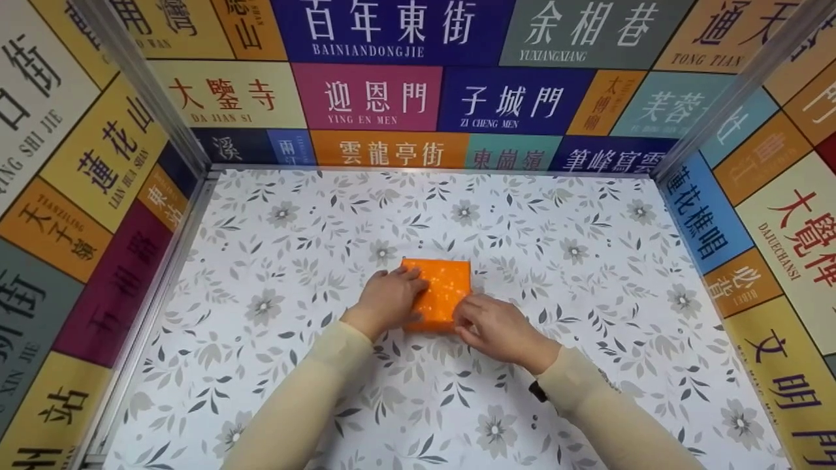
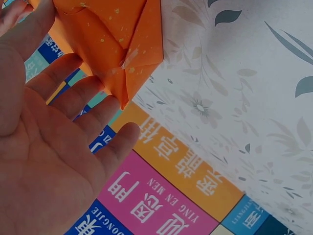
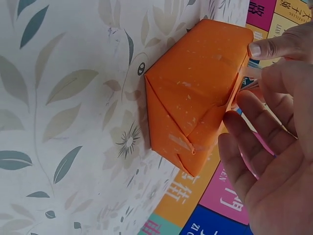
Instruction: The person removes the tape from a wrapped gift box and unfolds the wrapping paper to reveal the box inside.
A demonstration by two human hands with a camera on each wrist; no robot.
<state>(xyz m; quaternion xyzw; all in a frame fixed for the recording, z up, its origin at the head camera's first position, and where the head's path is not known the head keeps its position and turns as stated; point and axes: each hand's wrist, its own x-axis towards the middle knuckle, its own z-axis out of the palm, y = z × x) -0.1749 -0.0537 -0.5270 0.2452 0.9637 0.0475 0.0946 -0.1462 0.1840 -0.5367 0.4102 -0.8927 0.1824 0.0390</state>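
A box wrapped in orange paper with pale flecks (image 1: 443,294) sits mid-table. Folded flaps show on the end of the orange box (image 2: 110,29) in the left wrist view, and on its other end in the right wrist view. My left hand (image 1: 390,299) lies against its left side, fingers extended over the top and thumb near the front edge. At the front right corner, my right hand (image 1: 499,326) touches the box, its lower fingers (image 3: 242,132) loosely bent beside the paper. The tips of the right thumb and index finger are partly hidden.
White table covering with grey flowers and leaves (image 1: 261,365) spreads around the box. Colourful panels with Chinese lettering (image 1: 366,98) stand behind and on both sides, edged by metal rails (image 1: 163,98). A dark band (image 1: 537,391) shows at the right sleeve.
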